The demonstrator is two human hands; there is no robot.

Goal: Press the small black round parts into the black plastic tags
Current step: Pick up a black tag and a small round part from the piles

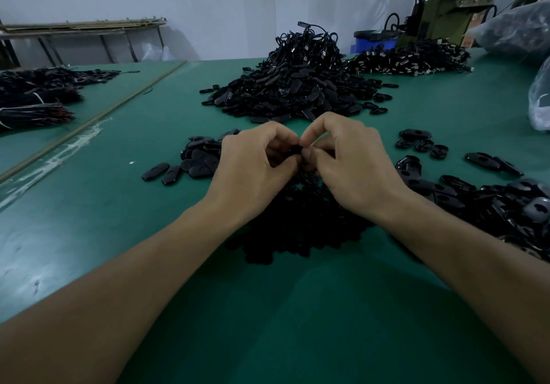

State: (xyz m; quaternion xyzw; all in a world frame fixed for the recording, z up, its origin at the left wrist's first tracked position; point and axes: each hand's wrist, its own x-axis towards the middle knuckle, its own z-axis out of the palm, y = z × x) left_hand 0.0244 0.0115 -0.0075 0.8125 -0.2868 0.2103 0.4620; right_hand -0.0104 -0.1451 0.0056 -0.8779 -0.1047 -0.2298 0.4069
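My left hand (256, 166) and my right hand (351, 160) meet fingertip to fingertip above the green table (119, 220). Between them they pinch a small black piece (295, 149), mostly hidden by the fingers; I cannot tell whether it is a tag, a round part, or both. Beneath my wrists lies a dark heap of small black round parts (297, 226). Oval black plastic tags (193, 160) lie in a cluster to the left of my left hand. More black tags with holes (500, 205) spread out at the right.
A big heap of black tags with cords (297, 86) rises behind my hands, another heap (410, 59) at the back right. Bundled black items (35, 100) lie far left past a thin rod (95, 118). Clear plastic bags (540, 97) sit at the right edge.
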